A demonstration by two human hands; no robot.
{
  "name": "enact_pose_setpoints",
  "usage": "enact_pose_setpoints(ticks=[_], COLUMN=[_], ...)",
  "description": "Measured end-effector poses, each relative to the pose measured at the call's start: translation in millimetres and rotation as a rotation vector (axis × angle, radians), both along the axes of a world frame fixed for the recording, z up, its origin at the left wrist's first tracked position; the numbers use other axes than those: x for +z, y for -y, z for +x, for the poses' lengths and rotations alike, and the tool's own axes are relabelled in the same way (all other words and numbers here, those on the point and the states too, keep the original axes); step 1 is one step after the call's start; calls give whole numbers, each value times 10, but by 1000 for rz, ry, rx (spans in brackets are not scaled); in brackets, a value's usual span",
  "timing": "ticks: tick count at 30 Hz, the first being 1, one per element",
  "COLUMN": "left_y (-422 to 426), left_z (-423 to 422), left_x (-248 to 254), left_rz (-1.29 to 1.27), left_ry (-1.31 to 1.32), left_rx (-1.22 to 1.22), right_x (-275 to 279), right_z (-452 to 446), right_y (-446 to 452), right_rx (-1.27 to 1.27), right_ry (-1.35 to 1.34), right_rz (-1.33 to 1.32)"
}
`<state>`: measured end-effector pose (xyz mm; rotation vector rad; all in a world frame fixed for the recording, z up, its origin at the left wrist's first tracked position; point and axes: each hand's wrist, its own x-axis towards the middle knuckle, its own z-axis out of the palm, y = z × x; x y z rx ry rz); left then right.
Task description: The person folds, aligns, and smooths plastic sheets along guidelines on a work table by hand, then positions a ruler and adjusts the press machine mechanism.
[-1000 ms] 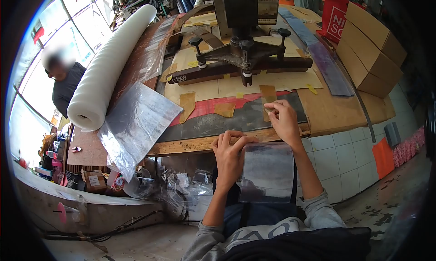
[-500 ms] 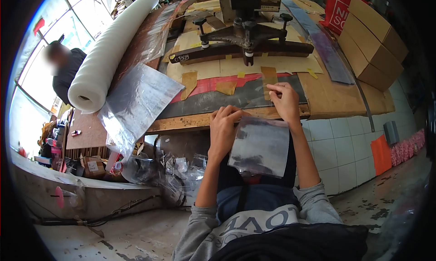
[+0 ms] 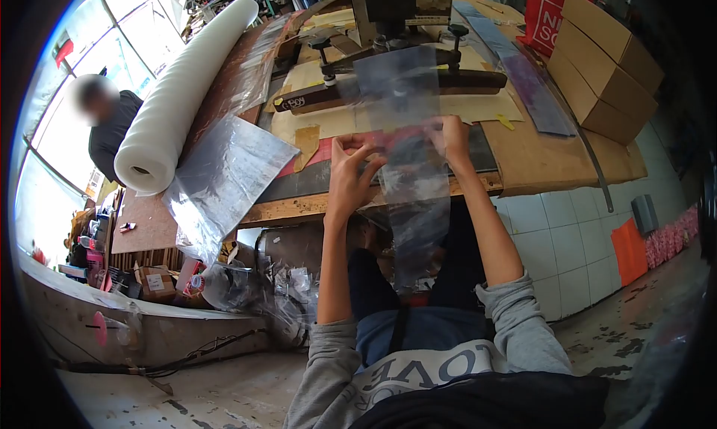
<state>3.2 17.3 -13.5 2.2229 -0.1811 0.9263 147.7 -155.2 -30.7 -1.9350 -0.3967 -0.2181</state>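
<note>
A clear plastic sheet (image 3: 414, 182) hangs unfolded between my hands, its upper part rising in front of the machine's dark pressing bar (image 3: 299, 100) and its lower part reaching down over my lap. My left hand (image 3: 355, 168) pinches the sheet's left edge with bent fingers. On the other edge, my right hand (image 3: 449, 141) has its fingers closed on the plastic. Both hands are above the table's wooden front edge (image 3: 291, 209). Behind the sheet, the red and black strip on the table shows through.
A large foam roll (image 3: 183, 93) and a loose clear bag (image 3: 228, 179) lie at the left. Cardboard boxes (image 3: 601, 78) stand at the right, beside a purple-tinted plastic strip (image 3: 534, 93). Another person (image 3: 112, 123) is at the far left.
The sheet has opened from a smaller folded piece on my lap into a long length reaching up past my hands. My right hand has come up and now grips its edge.
</note>
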Motion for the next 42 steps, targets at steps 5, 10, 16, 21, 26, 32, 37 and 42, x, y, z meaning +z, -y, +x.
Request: enact_pose_setpoints(ticks=[5,10,16,21,26,32,37,42], left_y=[142,216,260,21,-122,-131,-101,-28], left_z=[-280,-357,-357,-200,-52,18,27,-8], left_x=[200,172,126,125,212,32,50,86], left_rz=[-319,95,437,546,350,211,349,295], left_ry=[-69,-137,-265,-334,-433,-419,-396,-377], left_rx=[-573,-501,-383,-481,-528,-525,-551,-507], right_x=[-142,-129,-129,-162,-139,-190,40,257], right_z=[126,87,25,54,104,173,-78,-242], right_y=[-63,-122,-187,-289,-367,-365,-205,-99], right_rx=[-48,-122,-172,-256,-229,-205,-51,134], right_ry=[214,448,450,394,313,379,403,134], right_rz=[-124,-199,-166,-112,-62,-139,-370,-593])
